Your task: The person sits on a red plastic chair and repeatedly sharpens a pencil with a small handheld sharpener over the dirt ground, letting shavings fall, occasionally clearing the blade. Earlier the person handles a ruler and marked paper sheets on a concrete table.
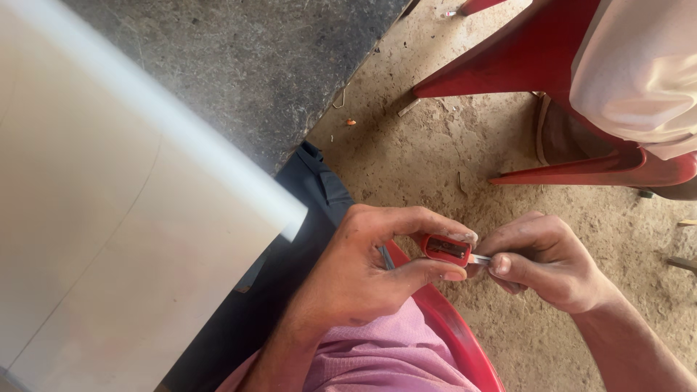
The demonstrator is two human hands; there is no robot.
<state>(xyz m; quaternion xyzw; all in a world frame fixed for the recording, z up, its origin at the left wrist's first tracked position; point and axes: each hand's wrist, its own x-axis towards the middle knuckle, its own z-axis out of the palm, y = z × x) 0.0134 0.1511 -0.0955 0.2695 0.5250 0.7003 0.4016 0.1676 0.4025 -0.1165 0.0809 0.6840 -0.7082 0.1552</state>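
Overhead, a large white board (pixel 109 218) w/ a faint curved pencil line fills the left of view, lying across a dark slab (pixel 239 65); no packages or labels seen. Left hand (pixel 363 272) is closed on a small red sharpener (pixel 446 249), rectangular w/ a dark slot, thumb and forefinger pinching it just above the red chair (pixel 450 327) rim and dirt floor (pixel 450 145). Right hand (pixel 544 261) touches it from the right, fingers curled tight on a thin pale stub (pixel 480 258), prob. a pencil, its tip entering the sharpener; a second red chair (pixel 552 65) w/ a person in pale cloth (pixel 639 72) sits top right.
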